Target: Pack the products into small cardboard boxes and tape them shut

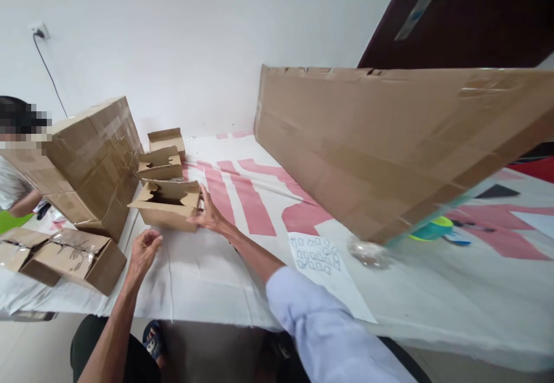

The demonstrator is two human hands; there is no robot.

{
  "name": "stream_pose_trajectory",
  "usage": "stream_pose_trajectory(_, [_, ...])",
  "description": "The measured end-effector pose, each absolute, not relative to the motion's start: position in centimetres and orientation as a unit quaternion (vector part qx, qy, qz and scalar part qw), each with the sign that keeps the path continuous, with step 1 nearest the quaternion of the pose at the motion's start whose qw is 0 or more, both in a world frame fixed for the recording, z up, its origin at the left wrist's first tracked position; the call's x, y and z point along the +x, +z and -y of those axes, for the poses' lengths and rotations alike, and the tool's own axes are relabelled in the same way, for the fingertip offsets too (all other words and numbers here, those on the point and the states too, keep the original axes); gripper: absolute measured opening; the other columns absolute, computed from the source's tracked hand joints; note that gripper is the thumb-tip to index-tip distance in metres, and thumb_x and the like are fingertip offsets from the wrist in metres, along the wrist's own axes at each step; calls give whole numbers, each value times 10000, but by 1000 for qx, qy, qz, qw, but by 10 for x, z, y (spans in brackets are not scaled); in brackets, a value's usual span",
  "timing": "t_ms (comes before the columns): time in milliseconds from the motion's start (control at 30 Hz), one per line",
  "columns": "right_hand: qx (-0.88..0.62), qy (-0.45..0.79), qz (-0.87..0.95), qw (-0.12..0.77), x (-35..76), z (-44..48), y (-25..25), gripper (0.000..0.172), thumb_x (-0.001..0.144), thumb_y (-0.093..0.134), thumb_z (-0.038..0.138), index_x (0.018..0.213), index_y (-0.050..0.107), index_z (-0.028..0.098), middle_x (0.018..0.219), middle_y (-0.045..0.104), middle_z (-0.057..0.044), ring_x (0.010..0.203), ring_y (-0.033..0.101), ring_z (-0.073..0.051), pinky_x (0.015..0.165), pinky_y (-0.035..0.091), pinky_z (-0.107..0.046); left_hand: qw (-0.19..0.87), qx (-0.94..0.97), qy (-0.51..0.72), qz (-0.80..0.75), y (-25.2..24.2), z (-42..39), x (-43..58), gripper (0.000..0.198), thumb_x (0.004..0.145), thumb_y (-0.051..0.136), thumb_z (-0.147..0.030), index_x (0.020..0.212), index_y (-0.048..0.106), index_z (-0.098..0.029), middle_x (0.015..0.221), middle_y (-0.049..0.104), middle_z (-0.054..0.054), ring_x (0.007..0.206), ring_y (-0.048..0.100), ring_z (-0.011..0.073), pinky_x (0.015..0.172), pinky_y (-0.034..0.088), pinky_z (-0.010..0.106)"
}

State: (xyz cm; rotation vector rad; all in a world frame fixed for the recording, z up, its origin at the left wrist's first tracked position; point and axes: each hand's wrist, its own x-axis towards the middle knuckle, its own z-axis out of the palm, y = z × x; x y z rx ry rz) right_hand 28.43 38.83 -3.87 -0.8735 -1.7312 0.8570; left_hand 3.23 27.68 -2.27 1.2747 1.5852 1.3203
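Note:
A small open-topped cardboard box (167, 216) stands on the white-covered table, its flaps raised and its inside dark. My right hand (210, 213) grips its right end, thumb on the front face and fingers at the right edge. Just in front of the box, apart from it, my left hand (145, 251) hovers with curled fingers; nothing shows in them. Behind this box are a second open cardboard box (161, 169) and a third one (167, 139), lined up toward the wall.
A large taped carton (95, 164) stands at left, with a closed small carton (80, 256) before it. A big cardboard panel (367, 141) leans across the right. Nearby lie a marked paper sheet (324, 273), a clear tape roll (367, 252) and a green-teal bowl (433, 229). Another person sits far left.

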Motion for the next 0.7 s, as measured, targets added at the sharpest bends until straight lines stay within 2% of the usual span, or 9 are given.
stream_pose_trajectory(133, [-382,328,738,450,261,-420,-22,1488,672,965,525,1775,4,255,1819,172,-191,1677,201,-397,1346,260,-582,367,486,483,-629,-31,-343,55,405,598,898,-511,713,673,-195,617,660,17,581,643,177,505,479,250])
stream_pose_trajectory(233, [-420,294,756,407,276,-410,-30,1307,761,907,459,1773,104,263,1825,180,-167,1691,164,-382,1364,197,-589,387,473,462,-642,-40,-378,67,448,658,897,-557,692,636,-195,570,647,27,535,638,183,479,478,258])
stream_pose_trajectory(367, [-451,224,773,386,329,-356,-59,861,927,737,401,1695,372,268,1763,358,-144,1651,300,-351,1341,287,-588,403,456,449,-654,-53,-404,80,462,764,870,-573,701,620,-190,594,679,59,548,674,195,488,512,268])
stream_pose_trajectory(467, [-490,155,765,389,374,-305,-87,620,959,687,360,1553,558,236,1636,524,-174,1558,440,-379,1282,372,-640,400,450,445,-663,-58,-418,84,439,865,821,-549,739,637,-171,630,693,68,570,679,188,504,533,271])
stream_pose_trajectory(567, [-550,115,744,362,407,-264,-112,469,952,663,326,1408,659,220,1487,630,-187,1408,566,-400,1163,486,-647,396,450,430,-675,-55,-431,82,397,972,746,-506,852,677,-134,718,712,67,617,682,174,546,565,279])
stream_pose_trajectory(700, [-586,91,727,347,423,-237,-133,361,964,608,301,1310,687,235,1295,700,-155,1207,647,-367,1018,568,-567,396,474,397,-679,-35,-439,80,319,1053,686,-426,1197,694,-142,1080,738,71,864,726,180,754,645,346])
